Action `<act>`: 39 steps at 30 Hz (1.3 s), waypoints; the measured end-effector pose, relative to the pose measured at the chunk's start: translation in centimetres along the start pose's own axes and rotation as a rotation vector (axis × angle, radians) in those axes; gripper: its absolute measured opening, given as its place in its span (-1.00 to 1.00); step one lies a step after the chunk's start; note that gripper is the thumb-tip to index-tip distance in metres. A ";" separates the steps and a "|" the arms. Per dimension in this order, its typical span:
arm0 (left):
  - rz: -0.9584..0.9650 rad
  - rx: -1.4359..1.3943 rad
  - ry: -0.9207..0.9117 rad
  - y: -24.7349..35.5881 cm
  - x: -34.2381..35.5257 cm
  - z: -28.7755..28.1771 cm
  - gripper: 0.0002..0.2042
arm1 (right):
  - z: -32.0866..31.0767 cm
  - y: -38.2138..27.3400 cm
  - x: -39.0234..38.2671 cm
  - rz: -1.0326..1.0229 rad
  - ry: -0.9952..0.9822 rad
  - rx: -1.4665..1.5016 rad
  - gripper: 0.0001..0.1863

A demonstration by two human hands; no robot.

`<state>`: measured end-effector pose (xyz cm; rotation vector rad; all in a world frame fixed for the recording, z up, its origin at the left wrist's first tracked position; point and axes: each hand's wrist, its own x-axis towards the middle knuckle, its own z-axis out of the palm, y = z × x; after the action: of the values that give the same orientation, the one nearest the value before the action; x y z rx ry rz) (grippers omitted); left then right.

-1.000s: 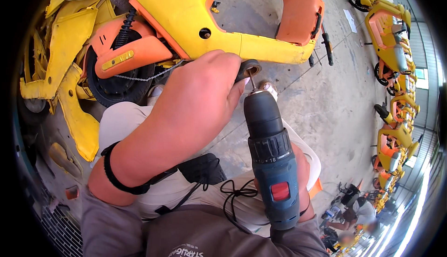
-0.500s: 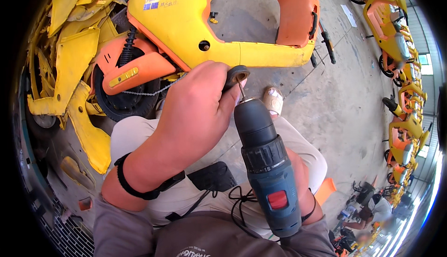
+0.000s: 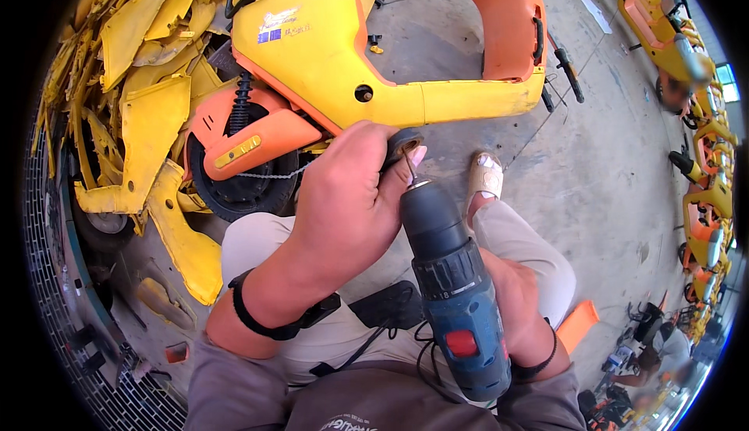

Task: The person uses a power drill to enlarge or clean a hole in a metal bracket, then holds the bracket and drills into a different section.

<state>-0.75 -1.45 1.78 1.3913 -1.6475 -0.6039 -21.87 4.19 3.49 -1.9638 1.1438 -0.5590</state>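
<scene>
Pinched in the fingertips of my left hand (image 3: 347,185) is a small dark part with a round, brownish hollow (image 3: 406,141); its exact kind cannot be made out. A blue and black cordless drill (image 3: 460,314) lies along my right forearm, held by my right hand (image 3: 503,279), whose fingers are hidden under the drill body. The drill's thin bit (image 3: 411,170) points up at the hollow of the part; whether the tip touches inside is hard to tell. Just beyond my hands a yellow and orange scooter body (image 3: 312,49) lies on its side.
Yellow body panels (image 3: 152,134) are heaped at the left, beside the scooter's rear wheel (image 3: 242,185). A row of yellow and orange scooters (image 3: 706,236) stands along the right. An orange piece (image 3: 579,326) lies by my right arm. Another person (image 3: 667,361) is at the lower right.
The view has shifted, so the scooter and my hands appear farther right and slightly lower. Both hands keep the same hold, with the bit still at the dark part.
</scene>
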 end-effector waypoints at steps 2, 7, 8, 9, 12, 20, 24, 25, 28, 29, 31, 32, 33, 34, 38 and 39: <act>0.005 0.030 0.005 0.0 0.0 -0.1 -0.81 | 0.1 0.2 0.0 -0.027 0.017 0.014 -0.39; 0.015 -0.041 0.009 0.3 0.1 -0.1 -0.87 | -0.9 -0.2 0.4 0.154 -0.177 0.145 -0.41; 0.021 -0.024 0.004 0.4 0.1 -0.2 -0.87 | -0.9 -0.2 0.3 0.144 -0.171 0.159 -0.41; 0.030 -0.036 0.003 0.5 0.1 -0.2 -0.87 | -0.9 -0.2 0.2 0.169 -0.174 0.182 -0.42; 0.039 -0.040 0.001 0.5 0.1 -0.4 -0.87 | -0.7 0.1 0.1 0.153 -0.168 0.193 -0.42; 0.148 -0.047 0.050 0.3 0.4 -0.5 -0.90 | -0.8 0.3 0.0 -0.060 -0.049 0.186 -0.38; 0.165 -0.057 0.052 0.1 0.5 -0.3 -0.90 | -1.1 0.5 -0.3 -0.046 -0.061 0.203 -0.37; 0.187 -0.061 0.056 0.0 0.6 -0.3 -0.90 | -1.0 0.6 -0.4 -0.055 -0.046 0.211 -0.39; 0.203 -0.069 0.058 -0.1 0.5 -0.3 -0.90 | -1.5 0.3 -0.4 -0.036 -0.071 0.204 -0.41; 0.198 -0.075 0.058 -0.1 0.5 -0.2 -0.90 | -1.8 0.3 -0.4 -0.010 -0.112 0.186 -0.41; 0.213 -0.071 0.053 -0.3 0.6 -0.2 -0.90 | -1.7 0.7 -0.7 0.021 -0.122 0.229 -0.41; 0.227 -0.069 0.051 -0.4 0.6 -0.1 -0.90 | -1.7 0.9 -0.9 0.038 -0.127 0.250 -0.41; 0.227 -0.070 0.048 -0.4 0.6 -0.1 -0.90 | -1.6 1.2 -1.1 0.055 -0.132 0.270 -0.41; 0.225 -0.071 0.040 -0.5 0.6 0.0 -0.90 | -1.5 1.3 -1.4 0.079 -0.121 0.281 -0.40; 0.268 -0.025 -0.015 -0.5 0.7 -0.7 -0.89 | -2.5 -0.5 -1.0 0.370 -0.154 0.430 -0.66; 0.264 -0.018 -0.018 -0.7 0.7 -0.9 -0.89 | -2.5 -0.9 -0.8 0.460 -0.169 0.479 -0.76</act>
<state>0.36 -2.17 1.87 1.1339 -1.7981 -0.4769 -23.56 4.12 5.72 -1.2640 1.1748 -0.3677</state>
